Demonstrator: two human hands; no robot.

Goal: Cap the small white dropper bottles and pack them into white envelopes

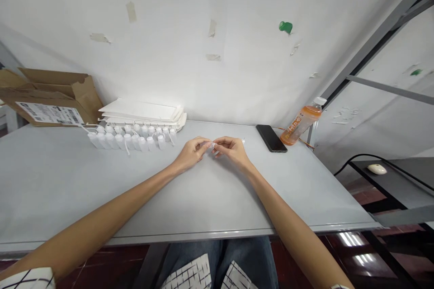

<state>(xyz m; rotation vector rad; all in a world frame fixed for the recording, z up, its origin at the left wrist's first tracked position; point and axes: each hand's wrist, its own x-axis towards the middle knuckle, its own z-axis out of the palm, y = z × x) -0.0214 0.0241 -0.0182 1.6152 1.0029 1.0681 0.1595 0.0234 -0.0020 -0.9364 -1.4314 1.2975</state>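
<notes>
Two bare forearms reach in from the near edge of the grey table (217,207), angled inward, wrists low over the surface so that the hands nearly meet. The left hand (192,154) and the right hand (232,149) each pinch a small white piece (213,144) between thumb and fingertips, midway between them and just above the tabletop; its exact shape is too small to tell. It is probably light, perhaps smooth enough to slip, so a fingertip hold near each end seems best; its stiffness I cannot judge. Farther left stand rows of white bottles (130,142), with a phone (271,138) to the right and white sheets (144,110) behind the bottles.
</notes>
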